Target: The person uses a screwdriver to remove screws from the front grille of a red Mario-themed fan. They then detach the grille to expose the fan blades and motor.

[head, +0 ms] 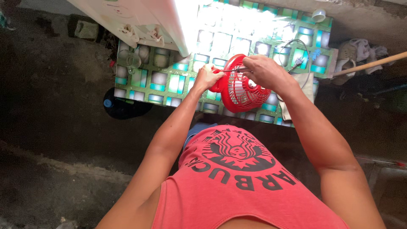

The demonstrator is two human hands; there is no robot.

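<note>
Small red plastic fan [242, 90], round slatted grille facing up at me, held over the near edge of the green patterned table [169, 80]. My left hand [207, 77] is curled closed on its left rim. My right hand [263, 70] pinches a thin dark tool, fingers tight, against the top. Grey cable [292, 51] lies beyond.

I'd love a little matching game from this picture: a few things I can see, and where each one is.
Things:
1. red fan grille
2. white bottle cap
3. wooden stick
4. clear glass jug

Places:
A. far right corner of the table
B. left part of the table
C. held between both hands
D. sticking out past the table's right edge

Pairs: 1-C, 2-A, 3-D, 4-B
</note>
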